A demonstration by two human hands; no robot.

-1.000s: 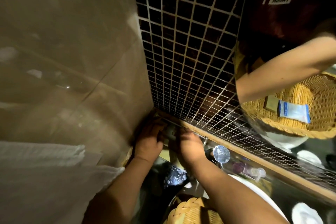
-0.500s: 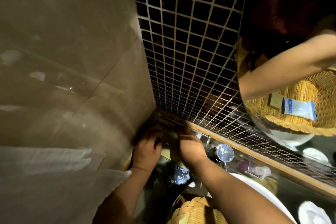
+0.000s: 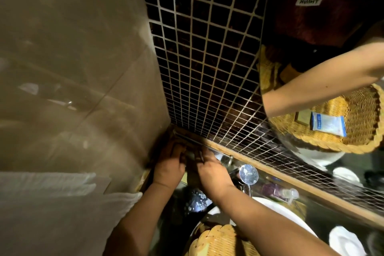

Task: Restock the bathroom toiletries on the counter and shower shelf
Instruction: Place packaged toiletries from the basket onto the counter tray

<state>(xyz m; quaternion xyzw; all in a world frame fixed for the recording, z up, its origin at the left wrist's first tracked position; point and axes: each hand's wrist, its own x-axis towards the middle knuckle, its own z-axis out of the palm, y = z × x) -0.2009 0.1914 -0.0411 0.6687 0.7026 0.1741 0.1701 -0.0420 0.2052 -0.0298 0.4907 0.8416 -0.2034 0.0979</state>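
Drawn closer together than half a second ago, knuckles nearly touching. Nearest, woven wicker basket point(image 3: 220, 241), contents out of view. Beyond, left hand point(image 3: 169, 169) and right hand point(image 3: 212, 170), fingers curled down into the counter's back corner; grip and toiletry hidden, long axis untellable. Round chrome tap cap point(image 3: 248, 173) just right. Farthest, glossy square mosaic tiles point(image 3: 207, 58); in mirror point(image 3: 311, 27), reflected basket point(image 3: 361, 114) holding blue-white sachet point(image 3: 328, 123) and tan box point(image 3: 302, 117).

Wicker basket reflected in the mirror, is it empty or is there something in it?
Not empty: the wicker basket holds a blue-and-white packet and a small tan box.
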